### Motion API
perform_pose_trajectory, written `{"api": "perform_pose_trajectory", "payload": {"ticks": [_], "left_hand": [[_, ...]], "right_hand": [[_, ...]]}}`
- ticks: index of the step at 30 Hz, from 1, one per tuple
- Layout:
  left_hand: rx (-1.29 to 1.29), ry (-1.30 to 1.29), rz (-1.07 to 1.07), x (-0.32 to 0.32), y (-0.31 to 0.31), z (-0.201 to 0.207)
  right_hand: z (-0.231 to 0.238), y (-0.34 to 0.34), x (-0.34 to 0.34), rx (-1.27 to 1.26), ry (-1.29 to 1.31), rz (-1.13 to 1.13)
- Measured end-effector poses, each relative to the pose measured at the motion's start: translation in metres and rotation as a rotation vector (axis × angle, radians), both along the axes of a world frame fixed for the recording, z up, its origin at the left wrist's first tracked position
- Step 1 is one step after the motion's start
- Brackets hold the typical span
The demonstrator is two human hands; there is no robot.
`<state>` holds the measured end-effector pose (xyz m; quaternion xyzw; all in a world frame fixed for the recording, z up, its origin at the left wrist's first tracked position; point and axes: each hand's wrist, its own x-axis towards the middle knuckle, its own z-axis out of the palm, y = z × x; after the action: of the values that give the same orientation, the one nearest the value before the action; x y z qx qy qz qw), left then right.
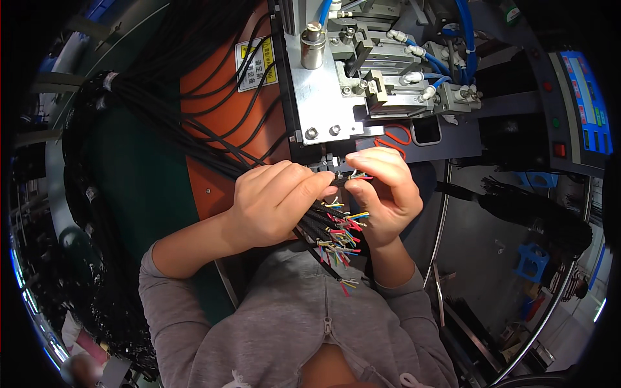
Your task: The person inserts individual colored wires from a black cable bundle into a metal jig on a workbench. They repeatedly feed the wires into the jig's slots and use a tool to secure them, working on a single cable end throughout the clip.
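Observation:
My left hand (pixel 278 197) is closed round a bundle of black cables (pixel 312 223). One cable sticks out past its thumb and forefinger toward the right. At that cable's stripped end, the thumb and forefinger of my right hand (pixel 388 191) pinch the thin coloured wires (pixel 358 176). Below the hands, the other cable ends (pixel 339 239) fan out in red, yellow, blue and white. A single cable end (pixel 348 284) hangs lower than the rest. Just beyond my hands is the front of a machine with a metal plate (pixel 317 97).
Pneumatic clamps (pixel 388 71) with blue air hoses (pixel 467 32) fill the machine's top. Red-handled scissors (pixel 396 137) and a phone-like dark object (pixel 426 131) lie right of it. Long black cables (pixel 162 110) cross an orange panel (pixel 207 155) at left. A control screen (pixel 587 103) stands far right.

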<state>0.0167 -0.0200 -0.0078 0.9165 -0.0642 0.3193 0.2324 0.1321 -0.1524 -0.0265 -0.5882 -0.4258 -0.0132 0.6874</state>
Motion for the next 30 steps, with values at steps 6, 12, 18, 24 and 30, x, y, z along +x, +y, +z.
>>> {"api": "perform_pose_trajectory", "payload": {"ticks": [6, 12, 18, 24, 30], "left_hand": [[0.028, -0.032, 0.041, 0.007, -0.002, -0.002], [0.102, 0.041, 0.102, 0.003, -0.007, 0.000], [0.147, 0.089, 0.030, -0.001, -0.006, -0.007], [0.262, 0.141, 0.058, 0.003, -0.009, -0.008], [0.329, 0.313, 0.158, 0.004, -0.016, -0.004]], "right_hand": [[-0.002, -0.002, -0.003, -0.016, 0.307, 0.090], [0.008, -0.004, 0.000, -0.214, -0.258, -0.190], [0.004, -0.028, 0.029, -0.432, 0.597, 0.375], [-0.010, -0.024, 0.026, -0.474, 0.389, 0.208], [-0.016, -0.007, 0.013, -0.577, -0.061, -0.033]]}}
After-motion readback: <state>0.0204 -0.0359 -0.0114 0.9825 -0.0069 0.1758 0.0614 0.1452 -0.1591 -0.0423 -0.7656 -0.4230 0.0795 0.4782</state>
